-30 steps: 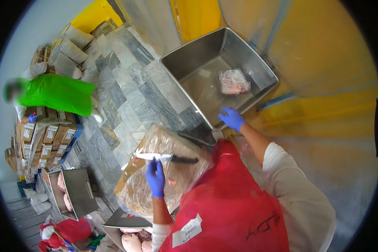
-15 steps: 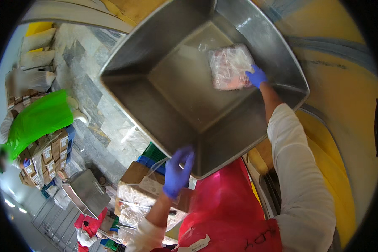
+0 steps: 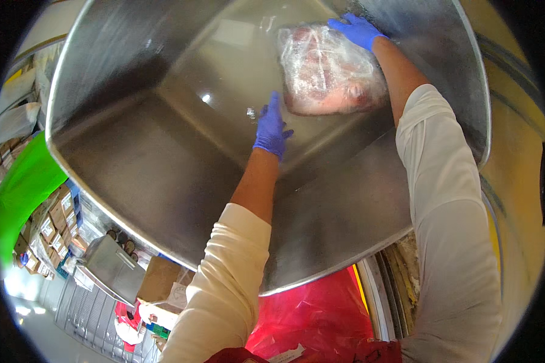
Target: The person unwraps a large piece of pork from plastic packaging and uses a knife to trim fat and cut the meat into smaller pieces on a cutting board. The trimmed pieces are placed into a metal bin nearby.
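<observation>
A plastic-wrapped block of pinkish frozen meat (image 3: 330,69) lies in the far right of a deep metal tub (image 3: 151,163), on its wet bottom. Both my hands wear blue gloves and reach inside the tub. My right hand (image 3: 358,32) rests against the block's far right corner with its fingers stretched out. To the block's left, my left hand (image 3: 273,128) has its fingers extended, with nothing in them, and appears apart from the wrap.
A person in a green apron (image 3: 27,193) stands at the left near stacked cardboard boxes (image 3: 57,221). A metal bin (image 3: 110,266), an open carton (image 3: 163,279) and a person in red (image 3: 127,323) are at lower left. Yellow surfaces (image 3: 518,242) flank the tub's right side.
My view has moved closer over the tub. My left hand has gone from near the rim into the tub, towards the block. My right hand has shifted to the block's far corner.
</observation>
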The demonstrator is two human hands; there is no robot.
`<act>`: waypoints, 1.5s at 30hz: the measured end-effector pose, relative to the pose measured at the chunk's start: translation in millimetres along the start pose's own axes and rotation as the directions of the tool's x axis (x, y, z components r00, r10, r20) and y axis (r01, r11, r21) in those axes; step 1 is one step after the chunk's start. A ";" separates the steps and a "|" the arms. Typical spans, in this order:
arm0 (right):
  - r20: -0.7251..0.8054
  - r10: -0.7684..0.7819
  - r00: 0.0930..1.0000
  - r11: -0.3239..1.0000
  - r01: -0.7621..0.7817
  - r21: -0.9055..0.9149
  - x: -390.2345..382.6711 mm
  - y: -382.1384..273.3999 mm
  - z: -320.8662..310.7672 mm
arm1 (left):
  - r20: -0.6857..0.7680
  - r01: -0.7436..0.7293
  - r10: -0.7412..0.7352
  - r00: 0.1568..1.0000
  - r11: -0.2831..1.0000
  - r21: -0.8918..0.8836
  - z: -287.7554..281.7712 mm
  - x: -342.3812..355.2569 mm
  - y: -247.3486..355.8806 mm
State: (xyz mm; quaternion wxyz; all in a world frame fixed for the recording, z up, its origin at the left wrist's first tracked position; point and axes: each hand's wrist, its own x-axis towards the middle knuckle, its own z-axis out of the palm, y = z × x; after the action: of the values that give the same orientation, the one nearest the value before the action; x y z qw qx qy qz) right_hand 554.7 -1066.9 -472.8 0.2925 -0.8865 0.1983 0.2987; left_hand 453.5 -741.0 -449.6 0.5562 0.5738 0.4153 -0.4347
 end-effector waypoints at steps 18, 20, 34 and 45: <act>0.293 0.334 0.896 0.038 -0.323 0.946 -78.2 69.4 149.1 | 0.157 0.043 0.001 0.988 0.960 -0.276 -45.2 43.3 -11.3; 0.188 0.401 0.896 0.089 -0.243 0.966 -72.5 74.4 166.0 | 0.107 0.076 -0.052 0.993 0.968 -0.238 -42.4 18.3 1.1; 0.124 0.020 0.992 0.223 -0.125 0.967 -183.3 -13.5 122.3 | -0.355 -0.254 0.152 0.922 0.931 -0.261 -120.6 -156.2 -12.5; -0.239 -0.230 0.943 0.587 0.330 0.739 -445.5 -254.4 -123.3 | -0.358 -0.543 0.409 0.839 0.661 -0.517 -151.1 -408.3 -12.8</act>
State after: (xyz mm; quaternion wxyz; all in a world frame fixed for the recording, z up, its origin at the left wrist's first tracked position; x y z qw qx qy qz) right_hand 408.6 -875.7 -3.2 0.6731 -0.7122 0.1812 0.0826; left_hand 333.5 -586.7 -60.3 0.7554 0.4986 0.4215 -0.0551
